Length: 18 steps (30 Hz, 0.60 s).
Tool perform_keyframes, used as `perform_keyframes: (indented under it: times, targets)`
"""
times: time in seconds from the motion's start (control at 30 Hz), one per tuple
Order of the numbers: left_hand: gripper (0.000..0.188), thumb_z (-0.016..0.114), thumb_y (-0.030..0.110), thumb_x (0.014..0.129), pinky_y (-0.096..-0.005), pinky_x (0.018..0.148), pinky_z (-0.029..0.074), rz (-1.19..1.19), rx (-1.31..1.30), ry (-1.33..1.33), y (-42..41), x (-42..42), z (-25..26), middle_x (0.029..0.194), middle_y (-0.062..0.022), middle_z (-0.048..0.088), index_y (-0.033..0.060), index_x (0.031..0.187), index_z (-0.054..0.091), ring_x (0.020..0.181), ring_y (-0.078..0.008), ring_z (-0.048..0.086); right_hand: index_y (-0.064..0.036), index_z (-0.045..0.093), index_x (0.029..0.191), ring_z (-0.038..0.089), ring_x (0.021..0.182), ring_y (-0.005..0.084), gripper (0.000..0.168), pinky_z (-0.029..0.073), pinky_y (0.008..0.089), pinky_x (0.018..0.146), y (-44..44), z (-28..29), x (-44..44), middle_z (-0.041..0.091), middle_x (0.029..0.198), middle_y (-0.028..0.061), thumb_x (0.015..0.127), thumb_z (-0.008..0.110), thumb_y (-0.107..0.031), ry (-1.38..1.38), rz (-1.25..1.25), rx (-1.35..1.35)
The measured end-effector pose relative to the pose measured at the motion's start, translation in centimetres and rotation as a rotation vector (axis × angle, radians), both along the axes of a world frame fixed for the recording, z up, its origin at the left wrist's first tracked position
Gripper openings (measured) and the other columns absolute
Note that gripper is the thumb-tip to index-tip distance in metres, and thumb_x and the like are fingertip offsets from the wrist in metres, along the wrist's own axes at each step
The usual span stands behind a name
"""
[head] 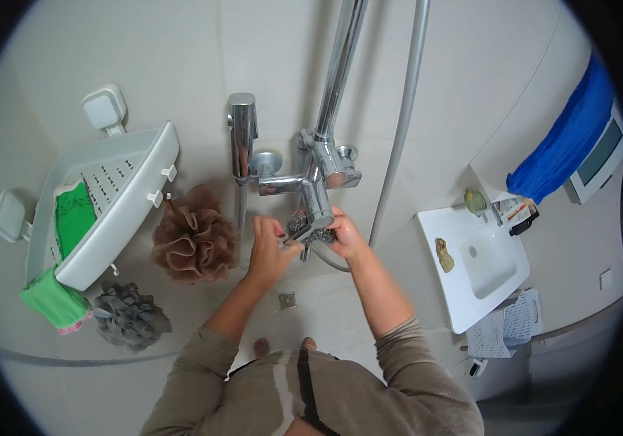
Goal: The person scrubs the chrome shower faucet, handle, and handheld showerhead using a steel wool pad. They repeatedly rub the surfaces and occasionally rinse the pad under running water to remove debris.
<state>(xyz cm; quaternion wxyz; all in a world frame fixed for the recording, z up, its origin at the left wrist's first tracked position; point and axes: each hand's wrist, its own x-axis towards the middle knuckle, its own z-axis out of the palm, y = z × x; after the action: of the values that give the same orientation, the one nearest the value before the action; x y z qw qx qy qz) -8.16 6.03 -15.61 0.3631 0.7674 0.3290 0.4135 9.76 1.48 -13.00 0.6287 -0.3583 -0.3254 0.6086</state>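
Note:
At the middle, a chrome shower mixer tap (317, 199) juts from the wall. My right hand (346, 234) grips a grey metal scouring pad (323, 236) against the lower front of the tap. From the other side my left hand (269, 248) reaches to the tap's lever, its thumb at the lever's end and its fingers raised and apart. More of the scouring pad shows left of the tap body, which partly hides it. A chrome hand sprayer (243, 136) stands in its holder at the tap's left.
At left hang a white corner shelf (120, 229) with green cloths, a brown mesh puff (195, 240) and a grey mesh puff (130, 316). A shower hose (401, 120) runs down right of the tap. Further right are a white washbasin (442, 294) and a blue towel (562, 141).

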Motion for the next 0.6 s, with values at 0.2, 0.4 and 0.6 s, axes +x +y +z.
perform_keyframes:
  times: [0.2, 0.4, 0.6]
  targets:
    - [0.044, 0.082, 0.014, 0.071, -0.0306, 0.065, 0.045, 0.048, -0.297, -0.096, -1.2, -0.9, 0.0, 0.086, -0.0065, 0.044, 0.0055, 0.092, 0.045, 0.071, -0.0190, 0.049, 0.006, 0.052, 0.124, 0.062, 0.108, 0.0309, 0.056, 0.049, 0.0396, 0.095, 0.8, -5.8, -0.9, 0.061, 0.119, 0.0212, 0.069, 0.051, -0.010, 0.446, 0.187, 0.109]
    - [0.046, 0.084, 0.012, 0.067, -0.0299, 0.065, 0.040, 0.192, -0.081, -0.062, -1.8, -1.2, 2.3, 0.085, -0.0043, 0.041, 0.0057, 0.090, 0.044, 0.072, -0.0162, 0.043, 0.005, 0.053, 0.119, 0.060, 0.112, 0.0297, 0.049, 0.047, 0.0399, 0.098, 0.3, -4.4, -1.6, 0.059, 0.120, 0.0194, 0.072, 0.053, -0.008, 0.187, 0.194, 0.040]
    - [0.053, 0.086, 0.014, 0.063, -0.0349, 0.069, 0.040, 0.259, 0.051, -0.045, -1.5, -1.2, 2.3, 0.091, -0.0086, 0.040, 0.0045, 0.093, 0.043, 0.078, -0.0226, 0.043, 0.005, 0.055, 0.118, 0.061, 0.109, 0.0292, 0.044, 0.048, 0.0405, 0.098, 0.8, -4.4, -2.1, 0.060, 0.119, 0.0193, 0.075, 0.054, -0.005, 0.379, 0.197, 0.251]
